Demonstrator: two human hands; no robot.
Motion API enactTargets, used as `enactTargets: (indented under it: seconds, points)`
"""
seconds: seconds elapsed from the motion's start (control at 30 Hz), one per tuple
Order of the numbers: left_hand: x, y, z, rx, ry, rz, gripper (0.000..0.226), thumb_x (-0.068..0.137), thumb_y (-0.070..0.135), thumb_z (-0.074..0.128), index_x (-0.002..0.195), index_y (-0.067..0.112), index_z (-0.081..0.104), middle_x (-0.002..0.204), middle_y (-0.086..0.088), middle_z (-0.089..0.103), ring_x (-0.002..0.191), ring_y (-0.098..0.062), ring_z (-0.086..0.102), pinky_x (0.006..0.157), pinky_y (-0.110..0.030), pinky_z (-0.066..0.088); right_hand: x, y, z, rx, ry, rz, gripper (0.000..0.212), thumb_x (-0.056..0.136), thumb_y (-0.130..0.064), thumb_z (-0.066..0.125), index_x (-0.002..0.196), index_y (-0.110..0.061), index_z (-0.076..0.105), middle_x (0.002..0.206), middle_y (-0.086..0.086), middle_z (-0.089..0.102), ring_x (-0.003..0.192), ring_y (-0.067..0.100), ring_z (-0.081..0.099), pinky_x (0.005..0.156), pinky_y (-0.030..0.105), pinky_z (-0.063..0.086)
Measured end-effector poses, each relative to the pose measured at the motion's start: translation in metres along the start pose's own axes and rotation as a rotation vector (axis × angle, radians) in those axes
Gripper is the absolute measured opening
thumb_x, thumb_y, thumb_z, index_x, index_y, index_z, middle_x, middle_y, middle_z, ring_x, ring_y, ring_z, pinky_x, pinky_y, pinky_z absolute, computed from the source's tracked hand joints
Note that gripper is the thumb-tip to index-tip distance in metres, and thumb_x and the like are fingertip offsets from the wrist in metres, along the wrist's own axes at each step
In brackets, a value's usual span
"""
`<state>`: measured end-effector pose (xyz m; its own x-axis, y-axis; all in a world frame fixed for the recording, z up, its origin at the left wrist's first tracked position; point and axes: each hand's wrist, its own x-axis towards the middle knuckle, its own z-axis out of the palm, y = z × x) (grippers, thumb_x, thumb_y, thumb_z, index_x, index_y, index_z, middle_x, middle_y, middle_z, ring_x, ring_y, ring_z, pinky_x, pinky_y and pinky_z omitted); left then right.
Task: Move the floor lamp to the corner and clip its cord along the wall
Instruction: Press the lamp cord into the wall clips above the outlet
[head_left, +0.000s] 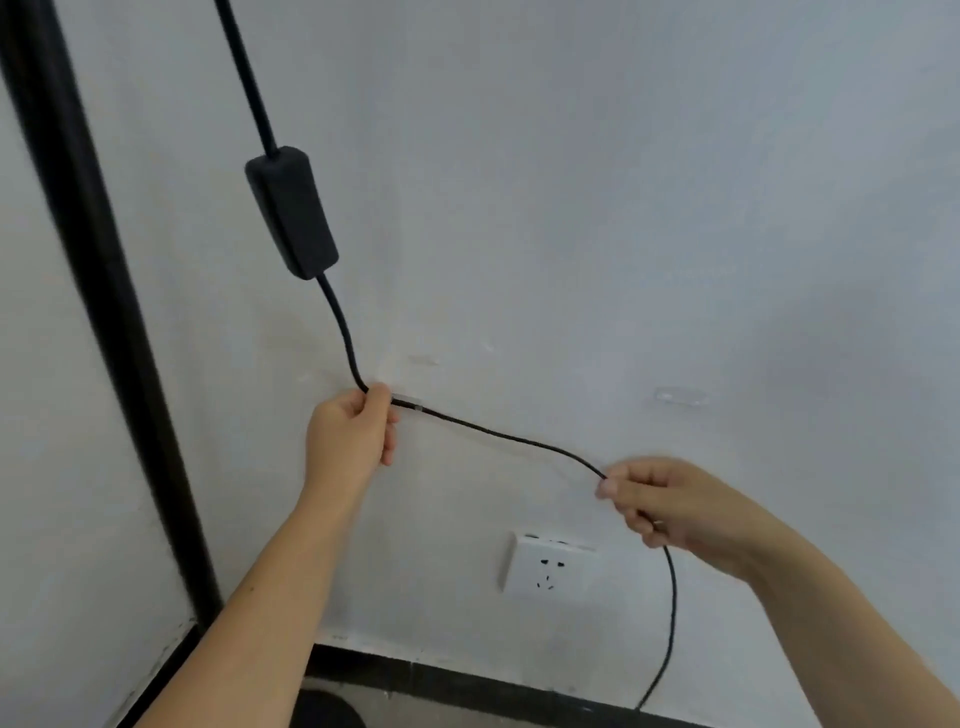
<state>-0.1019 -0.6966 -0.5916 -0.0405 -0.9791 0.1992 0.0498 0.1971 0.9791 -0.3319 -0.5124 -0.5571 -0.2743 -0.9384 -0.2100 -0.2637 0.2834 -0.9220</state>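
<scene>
Pressing the black lamp cord (519, 439) into a clear wall clip (408, 402) with the left hand (353, 436) pinching it there, the right hand (670, 501) gripping its slack, suggests seating it next in the second clip (680, 396).

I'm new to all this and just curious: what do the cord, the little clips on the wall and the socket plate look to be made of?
The cord looks rubber or plastic sheathed: matte black and bending softly between the hands. The wall clips seem clear plastic, since the white wall shows through them. The socket plate looks like smooth white moulded plastic with a slight sheen. None of this is certain from looks alone.
</scene>
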Motion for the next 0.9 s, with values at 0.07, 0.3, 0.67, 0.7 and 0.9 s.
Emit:
enactTargets:
  seconds: [0.07,0.3,0.67,0.7,0.9]
  points:
    - [0.001,-0.006,0.003,0.021,0.049,0.058,0.040,0.090,0.027,0.050,0.052,0.014,0.054,0.033,0.006,0.052,0.032,-0.011,0.044,0.044,-0.025,0.040,-0.014,-0.008,-0.026,-0.012,0.143,-0.032,0.016,0.089,-0.020,0.064,0.082,-0.009,0.071,0.053,-0.008,0.041,0.044,0.007,0.035,0.040,0.015,0.028]
    - [-0.003,-0.014,0.009,0.058,0.126,0.211,0.044,0.094,0.032,0.046,0.054,0.013,0.050,0.036,0.008,0.054,0.030,-0.004,0.043,0.041,-0.025,0.041,-0.025,-0.027,-0.028,-0.421,0.694,-0.295,0.027,0.083,-0.034,0.069,0.061,-0.019,0.065,0.044,-0.011,0.050,0.041,0.000,0.045,0.042,0.011,0.035]
    - [-0.009,-0.024,0.004,-0.112,-0.032,0.175,0.044,0.100,0.030,0.040,0.061,0.015,0.052,0.037,0.008,0.051,0.031,-0.007,0.043,0.033,-0.013,0.035,-0.024,-0.043,-0.023,-0.696,0.800,-0.255,0.037,0.086,-0.031,0.064,0.062,-0.004,0.055,0.052,0.002,0.047,0.051,0.017,0.043,0.050,0.030,0.034]
    - [-0.009,-0.024,0.005,-0.120,-0.031,0.170,0.044,0.101,0.030,0.040,0.061,0.016,0.052,0.037,0.009,0.051,0.031,-0.007,0.043,0.033,-0.013,0.035,-0.023,-0.044,-0.024,-0.703,0.803,-0.260,0.038,0.086,-0.031,0.064,0.063,-0.002,0.056,0.053,0.006,0.049,0.052,0.019,0.043,0.051,0.030,0.035]
    - [-0.010,-0.020,0.008,-0.128,-0.018,0.175,0.043,0.101,0.028,0.040,0.062,0.014,0.053,0.036,0.008,0.050,0.031,-0.006,0.042,0.034,-0.013,0.034,-0.025,-0.044,-0.025,-0.746,0.887,-0.302,0.041,0.085,-0.037,0.065,0.062,-0.005,0.055,0.056,0.010,0.056,0.052,0.021,0.046,0.049,0.028,0.035]
